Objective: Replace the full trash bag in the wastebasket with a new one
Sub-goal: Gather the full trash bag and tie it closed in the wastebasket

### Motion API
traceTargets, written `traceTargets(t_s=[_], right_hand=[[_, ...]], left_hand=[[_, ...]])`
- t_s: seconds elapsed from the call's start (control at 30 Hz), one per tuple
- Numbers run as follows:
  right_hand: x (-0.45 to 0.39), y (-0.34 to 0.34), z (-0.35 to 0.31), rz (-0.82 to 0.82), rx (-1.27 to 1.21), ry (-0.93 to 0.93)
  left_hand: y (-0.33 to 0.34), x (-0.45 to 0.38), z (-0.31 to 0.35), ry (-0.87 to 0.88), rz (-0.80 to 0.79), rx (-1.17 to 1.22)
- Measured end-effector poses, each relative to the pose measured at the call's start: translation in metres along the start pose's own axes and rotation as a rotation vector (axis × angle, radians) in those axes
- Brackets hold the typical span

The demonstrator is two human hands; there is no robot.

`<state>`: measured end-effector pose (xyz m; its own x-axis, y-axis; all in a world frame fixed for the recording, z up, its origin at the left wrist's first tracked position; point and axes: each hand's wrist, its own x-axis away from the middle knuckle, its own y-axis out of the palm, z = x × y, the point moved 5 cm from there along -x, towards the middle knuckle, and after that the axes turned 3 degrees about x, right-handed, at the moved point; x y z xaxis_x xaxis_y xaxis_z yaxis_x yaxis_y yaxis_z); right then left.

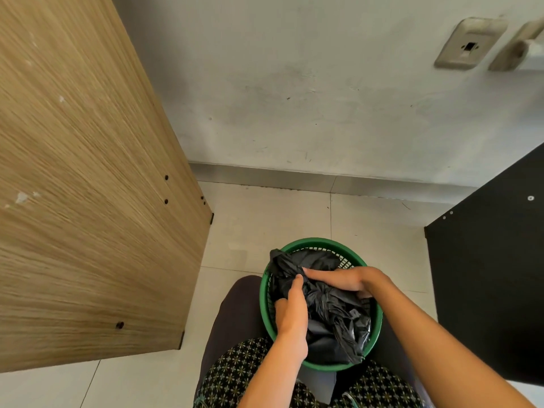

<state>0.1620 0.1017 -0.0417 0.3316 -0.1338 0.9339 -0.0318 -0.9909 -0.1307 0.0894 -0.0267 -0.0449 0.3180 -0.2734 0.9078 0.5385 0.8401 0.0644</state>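
A round green plastic wastebasket with slotted walls stands on the tiled floor between my knees. A crumpled black trash bag fills it, its gathered top bunched toward the basket's left side. My left hand reaches in from below and pinches the bag's gathered plastic between thumb and fingers. My right hand lies across the bag from the right, fingers closed on the same bunch of plastic. The inside of the basket under the bag is hidden.
A tall wood-grain cabinet side stands close on the left. A black panel stands at the right. A grey wall with a socket plate is straight ahead. Pale floor tiles surround the basket.
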Motion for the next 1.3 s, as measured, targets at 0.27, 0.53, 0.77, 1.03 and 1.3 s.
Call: traceTargets(t_s=[0.27,0.53,0.77,1.03,1.3], right_hand=[[0.005,0.007,0.021,0.244,-0.387,-0.292],[0.033,-0.012,0.034,0.289,-0.647,-0.433],[0.06,-0.008,0.053,0.334,-0.835,-0.494],[0.137,0.028,0.026,0.452,-0.864,-0.555],[0.175,0.032,0.015,0.689,-0.786,-0.808]], left_hand=[[-0.007,-0.007,0.004,0.017,-0.103,0.034],[-0.017,0.018,0.028,0.297,-0.305,0.095],[-0.023,0.039,0.036,0.469,-0.249,-0.019],[-0.019,0.063,0.039,0.49,-0.513,0.139],[-0.03,0.103,0.047,0.661,-0.508,0.115]])
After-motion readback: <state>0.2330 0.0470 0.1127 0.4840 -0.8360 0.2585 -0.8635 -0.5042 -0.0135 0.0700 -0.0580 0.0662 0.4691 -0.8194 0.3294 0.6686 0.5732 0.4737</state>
